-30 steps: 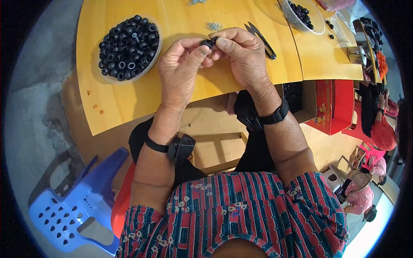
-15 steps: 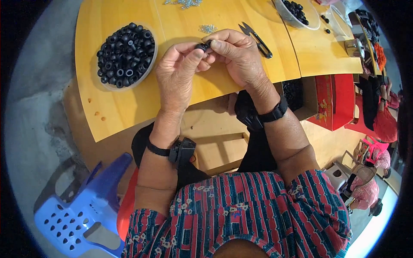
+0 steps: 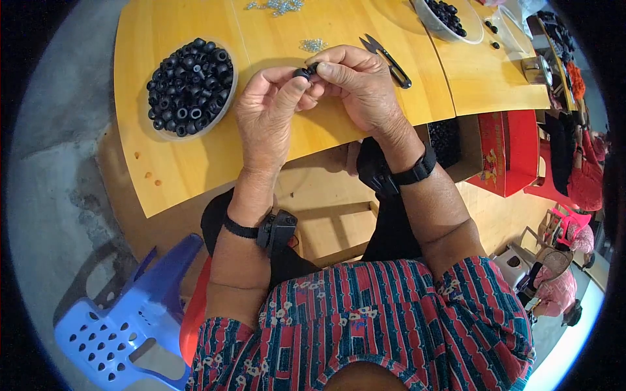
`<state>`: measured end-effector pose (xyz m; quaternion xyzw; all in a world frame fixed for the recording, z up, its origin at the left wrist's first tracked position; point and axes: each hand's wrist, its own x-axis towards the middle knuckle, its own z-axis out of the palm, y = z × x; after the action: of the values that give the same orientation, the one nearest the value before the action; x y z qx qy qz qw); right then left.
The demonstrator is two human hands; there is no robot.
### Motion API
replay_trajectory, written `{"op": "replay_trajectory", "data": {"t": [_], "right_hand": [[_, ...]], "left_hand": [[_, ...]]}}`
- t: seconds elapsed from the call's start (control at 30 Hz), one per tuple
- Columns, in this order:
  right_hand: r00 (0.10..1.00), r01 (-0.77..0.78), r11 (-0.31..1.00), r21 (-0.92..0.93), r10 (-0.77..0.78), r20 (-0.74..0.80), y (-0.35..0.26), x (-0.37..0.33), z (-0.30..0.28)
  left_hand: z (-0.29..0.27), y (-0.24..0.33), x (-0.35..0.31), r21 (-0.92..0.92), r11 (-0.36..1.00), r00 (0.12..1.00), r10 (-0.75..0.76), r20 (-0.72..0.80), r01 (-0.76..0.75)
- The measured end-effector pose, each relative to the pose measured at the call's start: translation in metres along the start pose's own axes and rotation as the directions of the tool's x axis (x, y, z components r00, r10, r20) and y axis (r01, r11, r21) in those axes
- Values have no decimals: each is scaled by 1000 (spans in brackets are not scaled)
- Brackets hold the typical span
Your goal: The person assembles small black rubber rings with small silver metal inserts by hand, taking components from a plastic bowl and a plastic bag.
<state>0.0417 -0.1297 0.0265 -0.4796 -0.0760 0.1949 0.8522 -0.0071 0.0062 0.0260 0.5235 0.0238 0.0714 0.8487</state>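
My left hand pinches a small round black piece between thumb and fingers. Against it, my right hand grips a second small black piece, partly hidden by the thumb. Both hands meet above the yellow table, fingertips close together. To their left stands a clear round tub heaped with hollow black barrel-shaped pieces. Just beyond my fingers lies a small pile of tiny silvery pieces. Black thread snips rest right of my right hand, blades apart.
More silvery bits lie at the far edge. At the far right are a clear bowl of black pieces and a metal can. A red box is below the table's right side; a blue plastic chair stands lower left. Other people sit far right.
The two black pieces have shifted slightly left and turned a little in my fingertips. Both hands otherwise keep almost the same place. A person at the far right has moved an arm.
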Motion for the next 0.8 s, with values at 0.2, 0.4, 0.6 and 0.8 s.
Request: {"op": "replay_trajectory", "data": {"t": [0.2,0.4,0.6,0.8], "right_hand": [[1000,15,996,-85,-16,-20,-3,-1,1],[999,33,990,-137,-37,-26,-7,-2,3],[995,91,967,-237,-97,-16,-8,-3,2],[990,134,917,-375,-143,4,-11,-4,5]], "left_hand": [[-1,-2,-1,-6,1000,1000,14,-7,-14],[-3,-3,0,8,1000,1000,21,5,-21],[-3,-4,-1,16,1000,1000,8,-16,-8],[-4,-6,-2,41,999,999,23,-45,-21]]}}
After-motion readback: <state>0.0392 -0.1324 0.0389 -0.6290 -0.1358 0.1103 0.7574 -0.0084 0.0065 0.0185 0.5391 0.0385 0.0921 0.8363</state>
